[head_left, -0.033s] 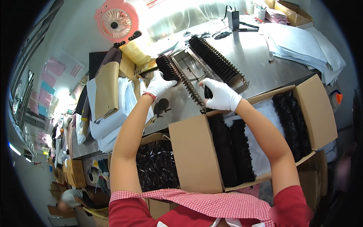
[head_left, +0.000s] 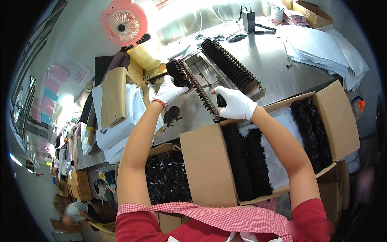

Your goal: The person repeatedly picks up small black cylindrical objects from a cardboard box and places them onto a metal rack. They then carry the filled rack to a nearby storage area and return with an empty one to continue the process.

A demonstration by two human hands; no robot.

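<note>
My left hand (head_left: 171, 90), in a white glove, rests against the near end of a row of dark round discs (head_left: 176, 73) on the left side of a metal rack (head_left: 200, 90); its fingers curl round the row's end. My right hand (head_left: 238, 104), also gloved with bare fingertips showing, is closed on a glossy black disc (head_left: 221, 101) over the rack's near end. A second row of black discs (head_left: 227, 64) fills the rack's right side. Loose dark discs (head_left: 173, 113) lie on the steel table below my left hand.
Before me stands an open carton (head_left: 209, 165) with rows of black parts and white sheets. Left of it another carton holds loose shiny black pieces (head_left: 167, 173). White sheets (head_left: 314, 46) lie at the far right; a pink fan (head_left: 121, 27) stands behind. A person (head_left: 78, 211) is at lower left.
</note>
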